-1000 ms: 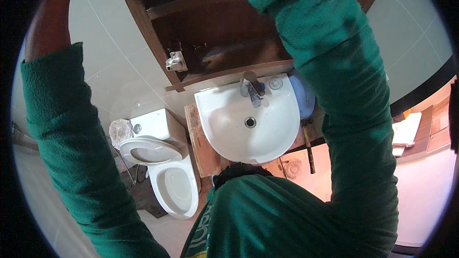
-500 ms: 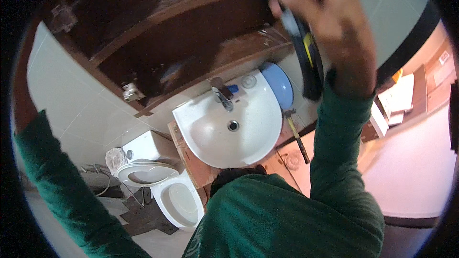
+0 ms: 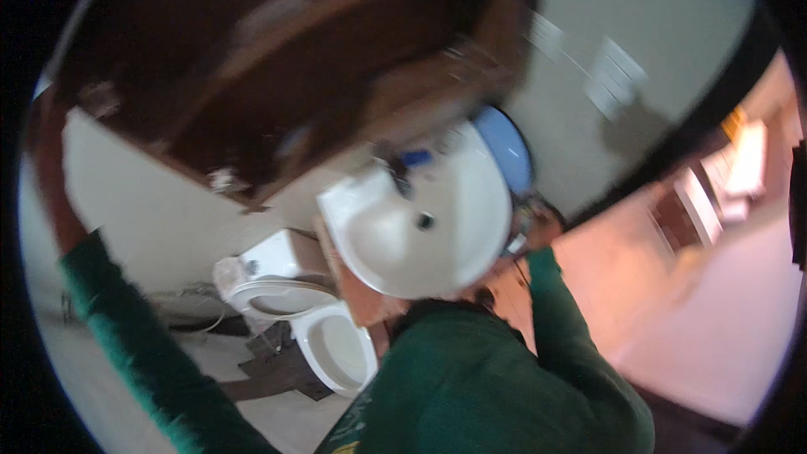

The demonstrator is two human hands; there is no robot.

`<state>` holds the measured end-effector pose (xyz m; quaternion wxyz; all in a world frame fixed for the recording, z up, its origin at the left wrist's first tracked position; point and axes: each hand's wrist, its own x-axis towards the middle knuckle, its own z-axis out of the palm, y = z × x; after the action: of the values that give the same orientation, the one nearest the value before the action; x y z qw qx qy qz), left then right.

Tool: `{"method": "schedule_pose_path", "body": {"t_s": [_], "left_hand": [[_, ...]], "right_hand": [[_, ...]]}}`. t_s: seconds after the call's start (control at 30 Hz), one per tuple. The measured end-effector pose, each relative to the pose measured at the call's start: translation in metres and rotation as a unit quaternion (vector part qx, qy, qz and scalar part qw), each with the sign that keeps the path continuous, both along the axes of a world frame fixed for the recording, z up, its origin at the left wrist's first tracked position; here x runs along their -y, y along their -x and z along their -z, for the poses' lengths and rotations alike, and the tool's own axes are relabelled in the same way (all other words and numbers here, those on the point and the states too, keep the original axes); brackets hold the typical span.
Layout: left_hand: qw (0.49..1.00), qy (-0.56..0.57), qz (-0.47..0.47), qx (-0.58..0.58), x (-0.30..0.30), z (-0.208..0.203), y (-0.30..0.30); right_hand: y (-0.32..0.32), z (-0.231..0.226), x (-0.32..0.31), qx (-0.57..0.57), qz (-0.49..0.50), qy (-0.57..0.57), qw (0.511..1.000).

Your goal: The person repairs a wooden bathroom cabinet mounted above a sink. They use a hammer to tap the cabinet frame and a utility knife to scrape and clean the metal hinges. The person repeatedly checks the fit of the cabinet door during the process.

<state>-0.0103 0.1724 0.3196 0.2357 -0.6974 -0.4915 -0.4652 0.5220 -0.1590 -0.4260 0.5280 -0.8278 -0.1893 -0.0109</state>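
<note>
My left arm is raised at the far left, and my left hand (image 3: 53,118) is at the lower left corner of a dark brown wooden cabinet frame (image 3: 336,143); its fingers cannot be made out. Low on the right, my right hand (image 3: 545,227) is beside the white washbasin (image 3: 378,261), just below a blue basin (image 3: 507,151). Motion blur smears its fingers and the small objects around it, so I cannot tell whether it holds anything.
A tap (image 3: 393,170) stands on the washbasin with a small blue item (image 3: 416,158) beside it. A white toilet (image 3: 338,353) with its lid up is at lower left. White switch plates (image 3: 615,76) are on the right wall, near a doorway.
My right hand has dropped from high beside the cabinet to beside the washbasin. The black and yellow tool it held up there no longer shows clearly. My left hand stays raised.
</note>
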Motion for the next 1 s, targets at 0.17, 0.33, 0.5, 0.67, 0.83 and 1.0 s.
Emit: {"method": "schedule_pose_path", "body": {"t_s": [0.17, 0.33, 0.5, 0.67, 0.83, 1.0], "left_hand": [[0.997, -0.044, -0.029, 0.064, 0.049, 0.024, -0.091], [0.996, -0.026, -0.049, 0.063, 0.057, 0.025, -0.071], [0.997, -0.063, -0.010, 0.053, 0.047, 0.027, -0.068], [0.995, -0.059, 0.011, 0.078, 0.041, 0.028, -0.067], [0.993, -0.115, 0.008, 0.029, 0.055, 0.031, -0.083], [0.987, -0.114, 0.058, 0.100, 0.061, 0.039, -0.095]], "right_hand": [[-0.009, -0.040, -0.021, -0.061, 0.000, 0.044, 0.997], [0.017, -0.166, -0.015, 0.196, -0.133, 0.048, 0.970], [0.097, -0.349, -0.101, 0.318, -0.284, -0.144, 0.893], [0.131, -0.431, -0.229, 0.368, -0.510, -0.074, 0.774], [0.130, -0.425, -0.297, 0.383, -0.556, 0.155, 0.721], [0.122, -0.426, -0.307, 0.423, -0.569, 0.183, 0.681]]}}
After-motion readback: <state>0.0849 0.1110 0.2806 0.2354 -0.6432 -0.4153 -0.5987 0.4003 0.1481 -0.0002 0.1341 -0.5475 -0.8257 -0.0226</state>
